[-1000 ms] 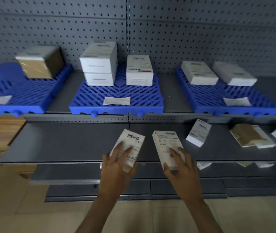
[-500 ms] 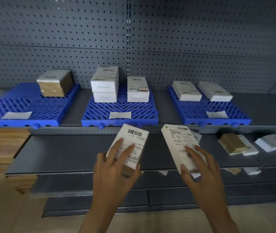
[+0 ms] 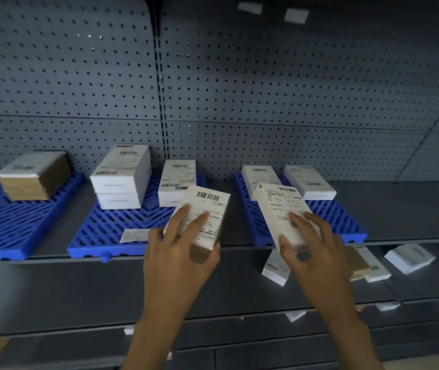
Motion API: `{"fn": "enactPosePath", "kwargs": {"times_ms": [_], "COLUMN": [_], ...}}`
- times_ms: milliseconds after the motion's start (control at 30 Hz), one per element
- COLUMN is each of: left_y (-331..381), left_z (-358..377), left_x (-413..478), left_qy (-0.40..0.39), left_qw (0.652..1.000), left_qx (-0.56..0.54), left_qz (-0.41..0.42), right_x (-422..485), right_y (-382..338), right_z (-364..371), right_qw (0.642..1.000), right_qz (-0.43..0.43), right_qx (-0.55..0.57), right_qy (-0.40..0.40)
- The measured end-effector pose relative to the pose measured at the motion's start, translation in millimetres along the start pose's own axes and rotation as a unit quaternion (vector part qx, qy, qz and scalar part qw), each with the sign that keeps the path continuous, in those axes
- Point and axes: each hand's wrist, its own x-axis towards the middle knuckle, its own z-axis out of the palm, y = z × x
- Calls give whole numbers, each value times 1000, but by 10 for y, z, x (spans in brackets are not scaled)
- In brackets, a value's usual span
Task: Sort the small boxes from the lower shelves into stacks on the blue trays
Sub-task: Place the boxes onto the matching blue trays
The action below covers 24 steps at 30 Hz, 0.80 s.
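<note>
The left hand (image 3: 181, 252) gripped a barcoded white box (image 3: 207, 209), its fingers (image 3: 179, 221) curled over the printed face and the thumb clamped at the lower corner, holding it above the front right corner of the middle blue tray (image 3: 98, 231). The right hand (image 3: 312, 252) held a second white box (image 3: 279, 206) tilted over the near left part of the right blue tray (image 3: 330, 217), fingers spread across its label and clamped on it. A stack of two white boxes (image 3: 122, 182) and a single white box (image 3: 177, 180) sat at the back of the middle tray, with a paper slip (image 3: 134, 235) near its front. Two flat white boxes (image 3: 310, 182) lay on the right tray and a brown box (image 3: 34, 177) on the left blue tray (image 3: 7, 228). More small boxes (image 3: 408, 257) lay loose on the lower shelf (image 3: 79, 289).
</note>
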Motion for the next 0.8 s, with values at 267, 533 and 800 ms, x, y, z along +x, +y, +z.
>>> {"fn": "enactPosePath", "kwargs": {"times_ms": [267, 533, 800], "left_y": [312, 512, 546], "left_z": [368, 472, 441], "left_x": [431, 600, 689], "left_qy": [36, 66, 98], "left_qw": [996, 987, 979], "left_qx": [70, 117, 143], "left_qz": [-50, -93, -109], "right_x": [988, 1541, 1699], "right_y": [341, 455, 419], "right_z": [369, 800, 1055], "right_qw": [997, 989, 985], "right_qz": [-16, -17, -33], "right_qx": [-70, -119, -126], "right_qy": [-8, -87, -117]}}
